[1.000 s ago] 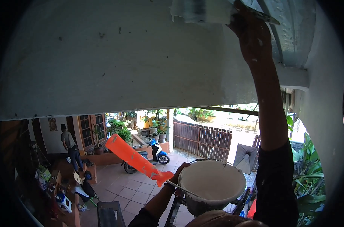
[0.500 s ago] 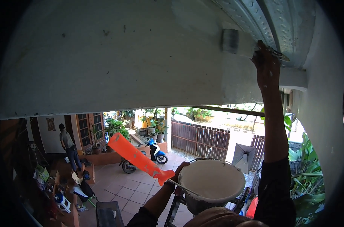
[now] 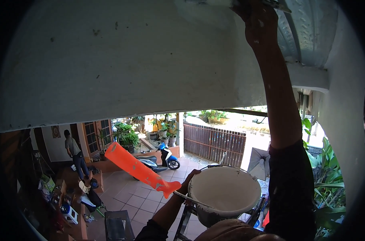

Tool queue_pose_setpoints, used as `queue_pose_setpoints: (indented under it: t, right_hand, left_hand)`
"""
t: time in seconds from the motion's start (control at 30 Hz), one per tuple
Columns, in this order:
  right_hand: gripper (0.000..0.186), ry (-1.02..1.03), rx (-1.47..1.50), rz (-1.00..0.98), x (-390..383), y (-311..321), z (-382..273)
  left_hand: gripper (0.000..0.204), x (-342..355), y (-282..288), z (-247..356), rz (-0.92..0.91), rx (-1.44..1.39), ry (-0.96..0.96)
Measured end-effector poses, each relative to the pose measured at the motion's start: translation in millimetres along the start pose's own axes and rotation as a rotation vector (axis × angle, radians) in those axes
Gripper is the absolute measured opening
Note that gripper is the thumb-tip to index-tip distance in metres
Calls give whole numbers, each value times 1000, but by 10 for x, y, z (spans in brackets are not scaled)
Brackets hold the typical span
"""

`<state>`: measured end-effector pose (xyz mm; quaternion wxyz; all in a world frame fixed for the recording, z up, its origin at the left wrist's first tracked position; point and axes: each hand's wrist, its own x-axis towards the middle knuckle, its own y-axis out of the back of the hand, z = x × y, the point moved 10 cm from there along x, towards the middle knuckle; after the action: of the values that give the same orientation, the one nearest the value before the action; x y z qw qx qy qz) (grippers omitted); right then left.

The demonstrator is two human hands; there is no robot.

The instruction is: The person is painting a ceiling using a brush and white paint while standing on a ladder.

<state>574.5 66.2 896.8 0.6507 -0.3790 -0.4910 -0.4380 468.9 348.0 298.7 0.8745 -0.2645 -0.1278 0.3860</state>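
Observation:
At the top edge of the view, my right hand (image 3: 259, 18) is raised against the wall and closed around a paintbrush handle (image 3: 282, 5). The brush's head is mostly cut off by the frame. Lower down, my left hand (image 3: 187, 185) grips the left rim of a large pale bucket (image 3: 226, 188); its fingers are partly hidden. The bucket's inside is coated whitish, and its contents are hard to make out. Beside this hand an orange, paint-spotted tool handle (image 3: 140, 168) sticks out leftward, its thin metal rod lying along the bucket's rim.
A broad pale wall (image 3: 130, 60) fills the upper view, meeting a ribbed ceiling trim (image 3: 303, 36). Dark ladder parts (image 3: 184, 225) show under the bucket. Down on the tiles are a blue-and-white scooter (image 3: 162, 158), a gate (image 3: 214, 142) and a standing person (image 3: 74, 152). Plants (image 3: 327, 176) grow at right.
My right hand has moved up and left with the paintbrush, whose head has mostly left the view. My left hand stays at the bucket's rim. The view has shifted slightly.

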Motion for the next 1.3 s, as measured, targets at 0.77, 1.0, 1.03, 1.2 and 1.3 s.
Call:
queue_pose_setpoints:
  t: [0.77,1.0,1.03,1.2,1.3]
  right_hand:
    - [24,28,-53,-116,20,676,163]
    - [34,521,-655,-260,-290,784,-321]
    - [34,312,-362,-221,-220,896,-247]
    - [24,84,-201,-83,-137,480,-160]
    - [41,367,-526,-263,-146,767,5]
  left_hand:
    - [36,-91,-61,112,-270,163,-252]
    - [58,-146,-144,107,114,111,-81]
    - [57,-219,-187,186,150,184,-161]
    - [55,-310,-132,249,176,249,-236]
    - [34,-246,-116,167,-38,265,-247]
